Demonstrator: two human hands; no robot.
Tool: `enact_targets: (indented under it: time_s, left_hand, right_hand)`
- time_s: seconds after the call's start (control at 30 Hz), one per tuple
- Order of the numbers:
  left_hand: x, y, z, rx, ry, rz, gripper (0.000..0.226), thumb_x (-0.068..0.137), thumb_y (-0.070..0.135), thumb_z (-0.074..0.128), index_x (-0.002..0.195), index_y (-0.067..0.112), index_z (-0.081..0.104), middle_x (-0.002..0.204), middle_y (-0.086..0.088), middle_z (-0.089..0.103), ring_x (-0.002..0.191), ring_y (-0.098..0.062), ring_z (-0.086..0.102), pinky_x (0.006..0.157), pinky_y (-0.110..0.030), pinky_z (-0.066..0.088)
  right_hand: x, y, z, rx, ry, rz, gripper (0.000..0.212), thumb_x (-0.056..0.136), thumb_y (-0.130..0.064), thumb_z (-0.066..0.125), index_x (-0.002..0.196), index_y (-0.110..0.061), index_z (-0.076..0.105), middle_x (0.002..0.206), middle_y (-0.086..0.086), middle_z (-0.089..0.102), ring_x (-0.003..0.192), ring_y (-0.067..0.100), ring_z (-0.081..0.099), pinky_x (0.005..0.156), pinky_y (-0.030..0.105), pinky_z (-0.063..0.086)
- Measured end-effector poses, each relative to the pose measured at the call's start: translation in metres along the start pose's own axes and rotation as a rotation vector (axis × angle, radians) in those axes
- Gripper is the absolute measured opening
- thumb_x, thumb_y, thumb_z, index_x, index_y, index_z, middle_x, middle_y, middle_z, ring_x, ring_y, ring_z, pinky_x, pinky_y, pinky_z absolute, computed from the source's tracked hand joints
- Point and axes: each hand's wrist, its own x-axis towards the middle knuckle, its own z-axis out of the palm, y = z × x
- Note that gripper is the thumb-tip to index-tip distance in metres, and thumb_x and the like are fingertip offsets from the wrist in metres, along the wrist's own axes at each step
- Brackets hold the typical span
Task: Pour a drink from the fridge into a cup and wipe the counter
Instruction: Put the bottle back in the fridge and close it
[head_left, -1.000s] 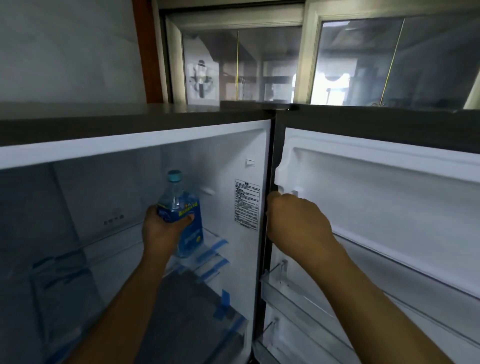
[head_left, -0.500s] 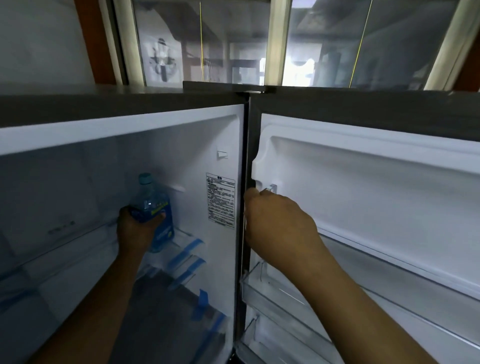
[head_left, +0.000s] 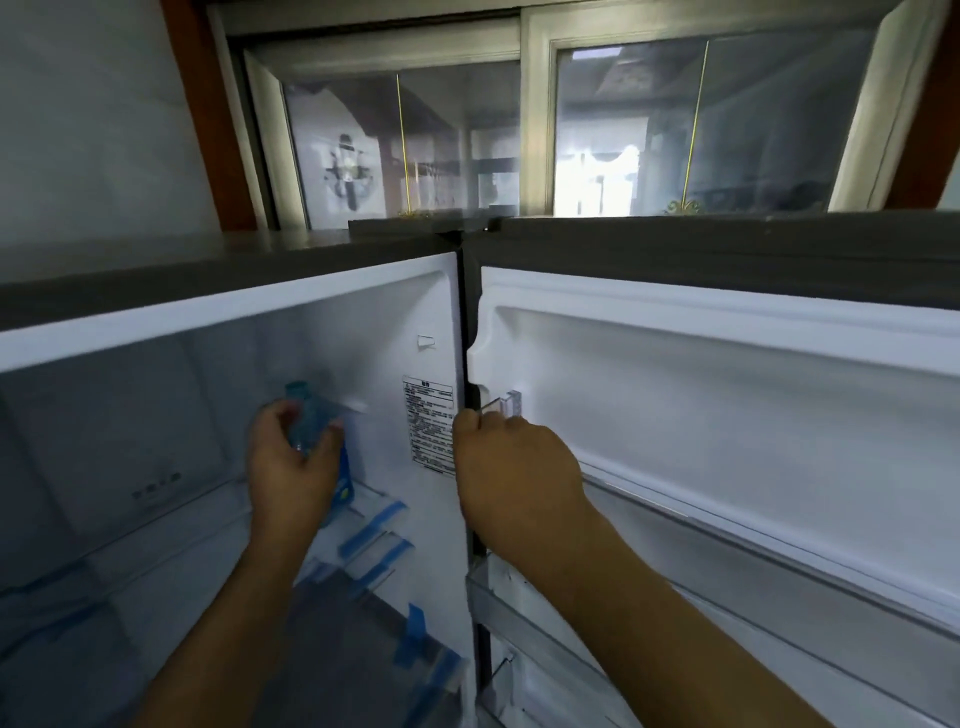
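left hand (head_left: 291, 470) curled round upright blue drink bottle (head_left: 313, 422), left of fridge door (head_left: 727, 415) | right hand (head_left: 514, 467) gripping its edge

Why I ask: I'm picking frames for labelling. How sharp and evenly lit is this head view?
In the head view, the bottle gripped by the left hand is smeared by motion blur, its label unreadable; the right hand gripping the fridge door is sharper; the fridge interior is dim while the window glares; wide-angle distortion splays the window's frames.
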Motion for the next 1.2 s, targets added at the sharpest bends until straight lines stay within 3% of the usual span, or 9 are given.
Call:
enact_targets:
  time_s: [0.2,0.3,0.4,0.5,0.6,0.77,0.93,1.1,1.2]
  left_hand:
    - [-0.052,0.120,0.004,0.000,-0.281,0.280,0.016,0.091,0.031,0.068,0.104,0.026,0.060,0.100,0.011,0.063,0.097,-0.005,0.062,0.086,-0.018,0.048]
    - [-0.091,0.163,0.027,0.069,-0.489,0.476,0.022,0.091,0.051,0.060,0.108,0.037,0.057,0.103,0.024,0.058,0.103,0.001,0.059,0.088,-0.015,0.047]
    - [-0.121,0.191,0.050,0.074,-0.670,0.622,0.029,0.092,0.053,0.060,0.112,0.031,0.061,0.105,0.021,0.059,0.105,0.006,0.055,0.088,-0.006,0.041]
    - [-0.151,0.208,0.063,0.148,-0.896,0.749,0.036,0.092,0.064,0.051,0.097,0.029,0.059,0.091,0.015,0.060,0.087,-0.001,0.055,0.077,-0.020,0.046]
    - [-0.168,0.207,0.066,0.297,-0.874,0.894,0.049,0.082,0.081,0.044,0.084,0.032,0.047,0.076,0.014,0.050,0.071,-0.006,0.043,0.069,-0.027,0.037]
    - [-0.164,0.197,0.047,0.312,-0.859,0.866,0.057,0.074,0.086,0.052,0.078,0.030,0.046,0.073,0.014,0.050,0.070,-0.007,0.042,0.069,-0.023,0.032]
    - [-0.153,0.181,-0.003,0.266,-0.921,0.759,0.058,0.069,0.089,0.054,0.081,0.032,0.050,0.082,0.014,0.053,0.084,-0.011,0.049,0.075,-0.031,0.046]
    - [-0.145,0.158,-0.078,0.202,-1.001,0.584,0.072,0.065,0.091,0.055,0.124,0.049,0.048,0.144,0.022,0.044,0.138,-0.005,0.038,0.115,-0.033,0.036]
    - [-0.152,0.159,-0.128,0.060,-0.977,0.477,0.082,0.067,0.088,0.058,0.137,0.049,0.042,0.147,0.023,0.042,0.136,0.004,0.040,0.114,-0.026,0.034]
  right_hand:
    - [-0.073,0.053,-0.052,0.091,0.015,0.052,0.043,0.044,-0.036,0.091,0.070,-0.014,0.066,0.051,-0.001,0.055,0.039,0.016,0.051,0.047,0.024,0.022]
    - [-0.115,0.088,-0.084,0.056,-0.063,0.068,0.036,0.083,-0.050,0.066,0.100,-0.020,0.058,0.077,-0.003,0.062,0.065,0.016,0.060,0.057,0.029,0.032]
    - [-0.151,0.111,-0.109,0.074,-0.051,0.108,0.041,0.078,-0.056,0.066,0.102,-0.022,0.063,0.071,-0.006,0.062,0.056,0.011,0.052,0.054,0.026,0.034]
    - [-0.181,0.128,-0.126,0.166,-0.092,0.074,0.042,0.090,-0.058,0.046,0.120,-0.029,0.053,0.097,-0.009,0.065,0.074,0.008,0.050,0.064,0.024,0.040]
    - [-0.207,0.136,-0.153,0.272,-0.015,0.063,0.036,0.088,-0.057,0.043,0.113,-0.035,0.057,0.097,-0.016,0.061,0.081,0.004,0.059,0.061,0.019,0.050]
    - [-0.238,0.150,-0.192,0.361,0.427,0.086,0.041,0.086,-0.047,0.062,0.111,-0.015,0.067,0.110,0.001,0.060,0.108,0.014,0.056,0.093,0.017,0.041]
    - [-0.242,0.144,-0.197,0.136,0.668,0.130,0.064,0.081,-0.052,0.067,0.125,-0.007,0.061,0.139,0.023,0.039,0.136,0.047,0.027,0.115,0.052,0.025]
    - [-0.241,0.084,-0.199,0.048,0.743,-0.067,0.065,0.079,-0.053,0.070,0.130,-0.014,0.058,0.145,0.019,0.035,0.137,0.050,0.023,0.105,0.072,0.023]
    - [-0.248,0.033,-0.209,0.102,0.734,-0.130,0.064,0.082,-0.055,0.066,0.129,-0.012,0.061,0.144,0.023,0.045,0.137,0.047,0.029,0.102,0.074,0.025]
